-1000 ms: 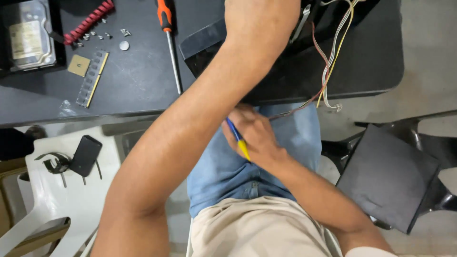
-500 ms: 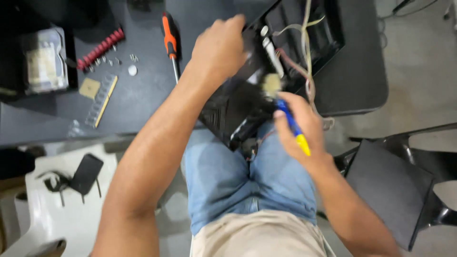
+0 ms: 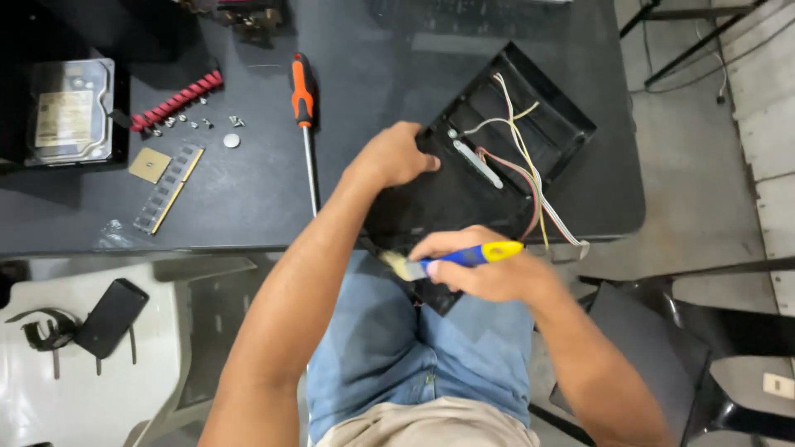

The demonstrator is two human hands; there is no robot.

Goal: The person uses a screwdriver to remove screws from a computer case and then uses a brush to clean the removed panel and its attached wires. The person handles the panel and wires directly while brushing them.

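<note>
My left hand (image 3: 396,155) grips the left edge of a black plastic housing (image 3: 489,165) that lies tilted over the front edge of the dark table (image 3: 389,50). Coloured wires (image 3: 523,157) and a pale bracket lie inside the housing. My right hand (image 3: 489,269) holds a small brush with a blue and yellow handle (image 3: 468,256). Its pale bristles touch the housing's near left corner, just above my lap.
An orange-handled screwdriver (image 3: 304,116) lies left of my left hand. Farther left are a hard drive (image 3: 70,112), a memory stick (image 3: 170,188), a red ribbed part (image 3: 175,101) and loose screws. A phone (image 3: 112,317) rests on a white chair below. A black chair (image 3: 662,348) stands at right.
My left hand has moved down from the table's far side onto the housing's left edge. My right hand has turned the brush from upright to level, bristles pointing left at the housing's corner.
</note>
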